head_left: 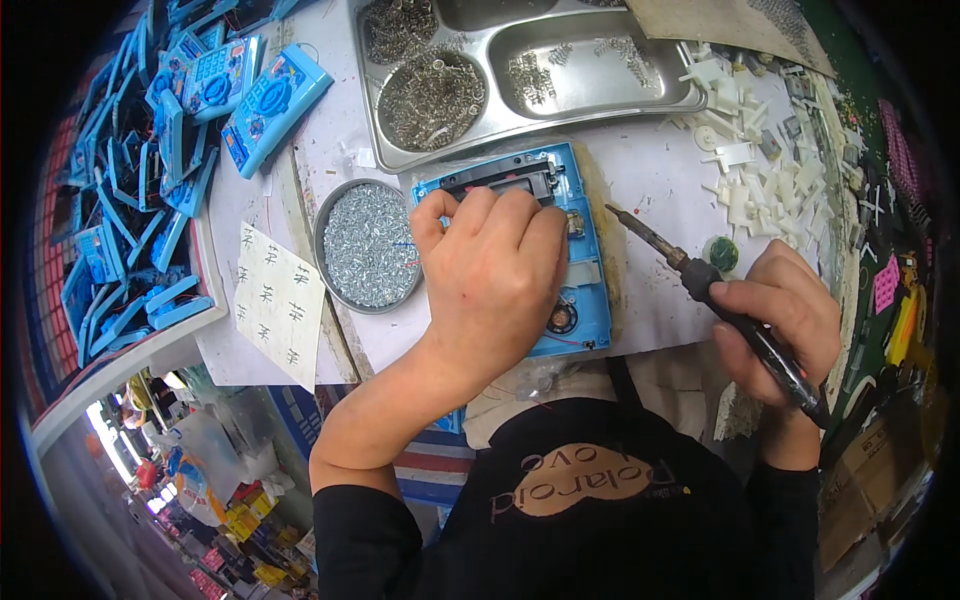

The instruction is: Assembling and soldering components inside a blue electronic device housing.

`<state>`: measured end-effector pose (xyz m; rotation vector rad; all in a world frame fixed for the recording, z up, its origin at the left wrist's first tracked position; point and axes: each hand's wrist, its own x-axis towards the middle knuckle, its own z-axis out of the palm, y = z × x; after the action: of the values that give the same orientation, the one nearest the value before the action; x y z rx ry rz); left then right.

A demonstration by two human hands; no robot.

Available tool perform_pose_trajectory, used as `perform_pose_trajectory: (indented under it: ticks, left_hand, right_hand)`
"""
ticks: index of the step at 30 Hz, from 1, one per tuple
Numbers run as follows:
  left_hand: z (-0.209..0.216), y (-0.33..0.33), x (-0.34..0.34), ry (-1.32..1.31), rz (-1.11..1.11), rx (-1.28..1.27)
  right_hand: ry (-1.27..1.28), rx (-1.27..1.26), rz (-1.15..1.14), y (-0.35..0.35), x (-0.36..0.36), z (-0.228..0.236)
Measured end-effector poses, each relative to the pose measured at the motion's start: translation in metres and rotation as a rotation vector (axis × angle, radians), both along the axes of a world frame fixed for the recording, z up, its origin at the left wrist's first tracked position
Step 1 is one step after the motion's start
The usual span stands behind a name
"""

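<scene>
Head view: the left hand [495, 270] lies palm-down, fingers curled, pressing on the open blue plastic toy housing [570, 190], which lies flat on the white work surface [650, 170] directly in front of the person; the hand covers the middle of the housing, so the parts beneath it cannot be told. A small round black speaker [561, 319] shows in the housing just below the heel of this hand. The right hand [785, 310] is closed in a full grip around the black handle of a soldering iron [700, 275], whose dark metal tip points up and to the left and hangs just beside the right edge of the housing, apart from it. For a sound joint, the holding hand should probably keep the housing pinned flat and its fingertips clear of the spot the tip will reach; the iron is best brought in at a shallow angle, touching metal only, since the plastic wall would likely mark under heat. Just left of the left hand stands a round grey metal dish of small silver screws [368, 245]; beyond the fingers lies a compartmented steel tray of springs and small metal parts [520, 70]. Above the right hand lie scattered white plastic pieces [750, 170]; far left of the left hand, a heap of blue toy housings [150, 180].
</scene>
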<state>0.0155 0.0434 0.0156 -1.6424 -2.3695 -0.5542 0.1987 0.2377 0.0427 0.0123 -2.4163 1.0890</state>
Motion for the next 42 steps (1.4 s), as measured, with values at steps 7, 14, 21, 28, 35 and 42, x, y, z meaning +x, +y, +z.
perform_pose_trajectory:
  ticks: [7, 14, 21, 28, 35, 42]
  left_hand:
    - [-0.002, -0.001, 0.0, -0.001, 0.002, 0.005]
    - [-0.002, -0.004, 0.0, 0.011, 0.001, 0.007]
    - [-0.004, -0.005, 0.001, 0.012, 0.005, 0.017]
    - [-0.003, -0.008, 0.002, -0.011, 0.01, 0.046]
    - [0.02, -0.045, -0.014, 0.021, 0.199, -0.072]
    - [0.013, -0.077, -0.024, -0.026, 0.127, -0.129]
  right_hand:
    - [-0.007, 0.015, -0.006, 0.002, 0.001, 0.001]
    - [-0.002, 0.019, -0.018, 0.001, 0.001, 0.002]
    - [0.013, 0.032, -0.016, 0.0, 0.0, 0.0]
    - [0.009, 0.026, -0.021, 0.0, -0.001, -0.001]
    - [-0.008, 0.014, -0.043, 0.002, 0.001, 0.005]
    - [0.011, 0.0, -0.045, -0.001, -0.006, 0.008]
